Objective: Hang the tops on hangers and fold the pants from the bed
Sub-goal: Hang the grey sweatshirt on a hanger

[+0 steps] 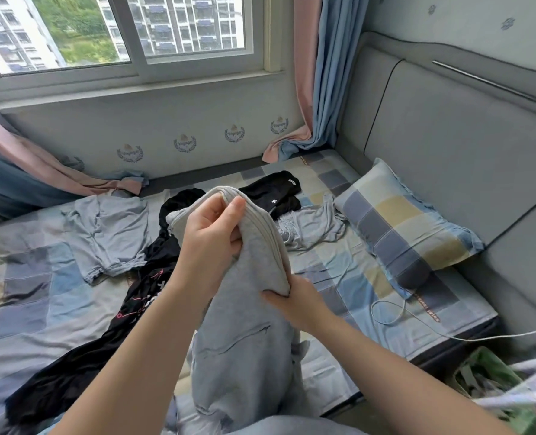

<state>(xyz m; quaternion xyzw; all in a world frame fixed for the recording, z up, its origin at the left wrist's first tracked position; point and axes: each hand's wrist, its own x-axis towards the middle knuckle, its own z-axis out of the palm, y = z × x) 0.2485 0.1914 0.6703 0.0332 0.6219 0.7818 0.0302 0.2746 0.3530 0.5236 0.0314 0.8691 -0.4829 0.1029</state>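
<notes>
Currently mid-fold on the grey pants [244, 340], by my read: ribbed waistband up top, zip pocket lower down. Left hand [210, 237] pinches the waistband where it bunches at the top, thumb over the ribbing, fingers curled into the cloth. Right hand [291, 301] grips the fabric edge lower down on the right side, fingertips tucked under, so partly hidden. The pants are held up off the bed [348, 277], legs hanging down toward me over the near part of the mattress.

Progress: early, I'd judge. No folded stack in view and nothing on a hanger in view.

Left to do, all loose on the checked sheet:
- a light grey top [109, 233] spread out at left
- a black garment with pink print [141, 296] trailing from centre toward the near-left
- a black piece with small white marks [276, 189] behind my left hand
- a crumpled grey top [313, 227] just beside the pillow [407, 224]

Cannot tell whether the black items are tops or pants.

A white cable [417, 328] runs across the sheet at right. In the bottom-right corner there are blurred white shapes over something green [492, 378], maybe hangers, but too blurred to say.

This pair needs its legs brought together and laid flat before it counts as folded. After that, at least four more garments to sort.
</notes>
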